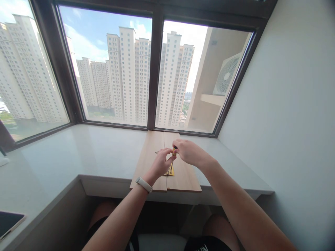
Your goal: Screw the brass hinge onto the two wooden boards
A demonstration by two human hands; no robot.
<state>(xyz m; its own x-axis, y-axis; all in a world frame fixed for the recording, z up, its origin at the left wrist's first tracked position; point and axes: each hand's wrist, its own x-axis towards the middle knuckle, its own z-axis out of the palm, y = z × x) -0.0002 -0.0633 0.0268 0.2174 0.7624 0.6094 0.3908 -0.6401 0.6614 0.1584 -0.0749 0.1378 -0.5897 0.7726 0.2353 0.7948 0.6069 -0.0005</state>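
Note:
Two wooden boards [183, 176] lie side by side on the white sill, their seam running away from me. A brass hinge [170, 171] lies across the seam near the front. My right hand [190, 152] grips the yellow and black handle of a screwdriver [173, 152] that points down at the hinge. My left hand [161, 163], with a white band on its wrist, pinches the screwdriver's shaft just above the hinge. A small metal piece [157, 152] lies on the left board, further back.
The white sill [78, 153] wraps around the left side under large windows [115, 73]. A white wall [288, 104] stands close on the right. A dark tablet or phone [9, 223] lies at the near left edge. My knees show below the sill.

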